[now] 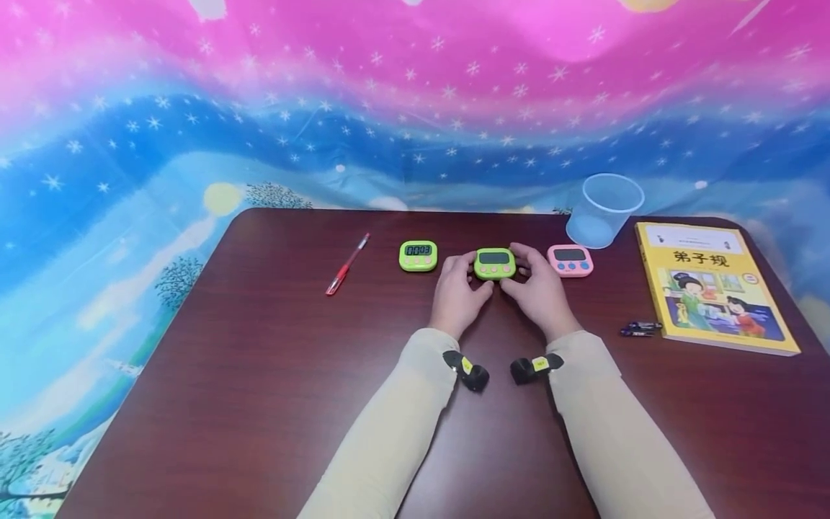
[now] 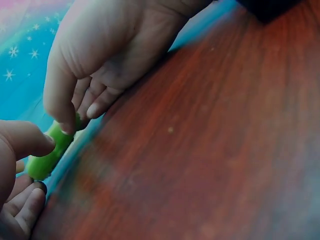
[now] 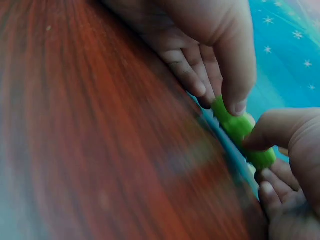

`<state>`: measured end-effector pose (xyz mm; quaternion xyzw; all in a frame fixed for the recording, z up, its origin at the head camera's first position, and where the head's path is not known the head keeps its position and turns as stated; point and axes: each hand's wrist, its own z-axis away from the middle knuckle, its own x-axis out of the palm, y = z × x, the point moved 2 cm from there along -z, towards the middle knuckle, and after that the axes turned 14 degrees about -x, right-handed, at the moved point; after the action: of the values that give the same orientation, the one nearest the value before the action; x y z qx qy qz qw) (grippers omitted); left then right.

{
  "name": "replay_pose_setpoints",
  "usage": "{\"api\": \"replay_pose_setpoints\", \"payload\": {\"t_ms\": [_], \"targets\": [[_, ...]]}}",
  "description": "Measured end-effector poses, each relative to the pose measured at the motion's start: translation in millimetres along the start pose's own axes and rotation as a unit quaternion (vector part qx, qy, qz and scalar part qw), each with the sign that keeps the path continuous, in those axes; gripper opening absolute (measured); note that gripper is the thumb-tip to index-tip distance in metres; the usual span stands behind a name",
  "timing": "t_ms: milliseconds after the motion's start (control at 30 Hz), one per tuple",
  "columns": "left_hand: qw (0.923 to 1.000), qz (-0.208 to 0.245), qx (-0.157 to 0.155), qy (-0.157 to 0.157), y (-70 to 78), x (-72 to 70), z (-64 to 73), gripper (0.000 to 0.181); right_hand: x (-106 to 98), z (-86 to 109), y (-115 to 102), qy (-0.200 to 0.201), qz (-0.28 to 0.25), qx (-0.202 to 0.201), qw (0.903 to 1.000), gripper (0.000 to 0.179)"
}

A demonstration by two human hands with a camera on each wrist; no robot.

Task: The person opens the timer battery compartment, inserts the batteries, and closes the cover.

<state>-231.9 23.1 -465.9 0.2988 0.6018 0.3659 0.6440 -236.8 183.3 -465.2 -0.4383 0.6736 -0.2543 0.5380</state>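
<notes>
A: Nearest first: where do the hands lie?

B: Beyond the cream sleeves (image 1: 389, 411), over the dark red tabletop (image 1: 311, 404), the left grip (image 1: 459, 292) sits on the left and the right grip (image 1: 538, 292) on the right, nearly mirrored.

A: Are they holding anything?

B: Both pinch one green timer (image 1: 495, 264), each at its own end, thumbs on the near edge. Neither hand is nearer; the timer lies just on the far side of the thumbs, between the two.

A: And its long axis?

B: Left to right, from one grip to the other, so I judge that the balance between the two sides matters most.

A: What does the head view miss?

B: Both wrist views look low along the tabletop and show the thumb tips against that near edge. They don't show the display; the head view does, though I can't read digits on it. Whether the base touches the tabletop, I can't tell.

A: Farther off?

B: Only the head view shows it: a pink timer (image 1: 570, 261) just right of the right grip, a second timer (image 1: 418, 256) with digits showing, left of the left grip, and a clear cup (image 1: 593, 229) beyond the pink one.
</notes>
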Motion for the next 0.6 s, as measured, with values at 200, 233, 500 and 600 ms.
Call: {"api": "replay_pose_setpoints", "payload": {"t_ms": [200, 233, 500, 600], "targets": [[0.9973, 0.074, 0.003, -0.002, -2.8, -0.9, 4.4, 0.061, -3, 8.7, -1, -0.001, -0.054, -0.021, 0.9983, 0.064], [0.9958, 0.091, 0.002, -0.006, -3.8, -1.0, 5.1, 0.061, -4, 10.9, -2, -0.004, -0.059, -0.023, 0.998, 0.063], [0.9879, 0.145, 0.0, -0.055, -11.2, -6.3, 14.2, 0.068, -5, 28.0, -11, -0.02, -0.091, -0.038, 0.995, 0.062], [0.9888, 0.131, 0.0, -0.071, -13.7, -8.8, 18.1, 0.07, -5, 33.8, -12, -0.023, -0.09, -0.044, 0.9947, 0.062]]}}
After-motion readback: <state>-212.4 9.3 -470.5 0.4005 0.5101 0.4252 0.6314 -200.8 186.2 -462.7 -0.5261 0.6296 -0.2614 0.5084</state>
